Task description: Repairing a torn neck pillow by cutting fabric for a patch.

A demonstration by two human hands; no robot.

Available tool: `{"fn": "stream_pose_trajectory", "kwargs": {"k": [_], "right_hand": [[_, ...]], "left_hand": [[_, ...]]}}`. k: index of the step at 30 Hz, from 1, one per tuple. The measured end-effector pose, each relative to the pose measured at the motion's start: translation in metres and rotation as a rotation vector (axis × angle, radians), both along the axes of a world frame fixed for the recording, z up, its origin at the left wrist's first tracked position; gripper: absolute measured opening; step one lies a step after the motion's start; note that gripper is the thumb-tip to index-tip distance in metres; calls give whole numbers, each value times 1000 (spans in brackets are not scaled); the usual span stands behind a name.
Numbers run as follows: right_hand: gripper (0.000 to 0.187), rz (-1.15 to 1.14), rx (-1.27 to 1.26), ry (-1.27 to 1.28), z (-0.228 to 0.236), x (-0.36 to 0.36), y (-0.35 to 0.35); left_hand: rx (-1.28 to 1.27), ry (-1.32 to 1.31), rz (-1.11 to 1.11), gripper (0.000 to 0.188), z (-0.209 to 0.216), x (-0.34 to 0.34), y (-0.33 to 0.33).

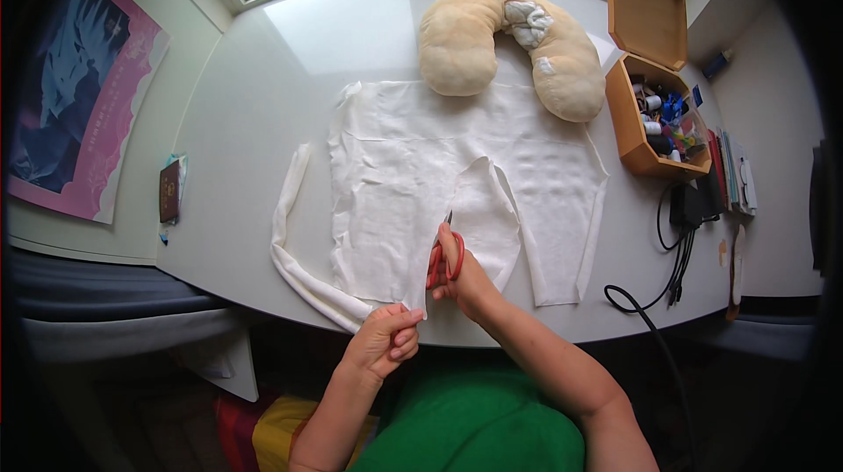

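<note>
A large piece of white cloth (386,200) lies spread over the table, split by a cut that runs in from its near edge. My left hand (385,340) pinches the near edge of the cloth beside that cut. In my right hand (461,272) is a pair of scissors (457,257) with red handles; the fingers are closed round them. The scissor tips point away from me, over the cloth at the cut. Right of the scissors a flap of the cloth is folded back. A long narrow strip of white cloth (292,244) curves along the left side.
A beige U-shaped pillow (461,42) with white patches rests on the cloth's far edge. At the right stands a lidded wooden sewing box (628,134) holding thread spools. Black cables (676,261) hang over the table's right edge. A small dark booklet (169,193) lies far left.
</note>
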State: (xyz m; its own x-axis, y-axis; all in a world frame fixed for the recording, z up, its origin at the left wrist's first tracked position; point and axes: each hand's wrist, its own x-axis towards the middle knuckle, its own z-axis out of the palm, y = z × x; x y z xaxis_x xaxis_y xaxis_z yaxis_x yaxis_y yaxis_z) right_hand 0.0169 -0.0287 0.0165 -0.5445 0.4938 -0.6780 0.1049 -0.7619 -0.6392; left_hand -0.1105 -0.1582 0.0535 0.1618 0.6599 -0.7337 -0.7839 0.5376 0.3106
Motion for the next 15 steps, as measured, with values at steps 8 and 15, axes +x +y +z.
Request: {"fn": "stream_pose_trajectory", "kwargs": {"k": [8,15], "right_hand": [[64,-31,51,-73,0,-8,18],[63,-72,101,-81,-6,-9,15]], "left_hand": [[-1,-2,-2,26,-3,0,-2],[-11,1,-16,24,-2,-1,-1]]}}
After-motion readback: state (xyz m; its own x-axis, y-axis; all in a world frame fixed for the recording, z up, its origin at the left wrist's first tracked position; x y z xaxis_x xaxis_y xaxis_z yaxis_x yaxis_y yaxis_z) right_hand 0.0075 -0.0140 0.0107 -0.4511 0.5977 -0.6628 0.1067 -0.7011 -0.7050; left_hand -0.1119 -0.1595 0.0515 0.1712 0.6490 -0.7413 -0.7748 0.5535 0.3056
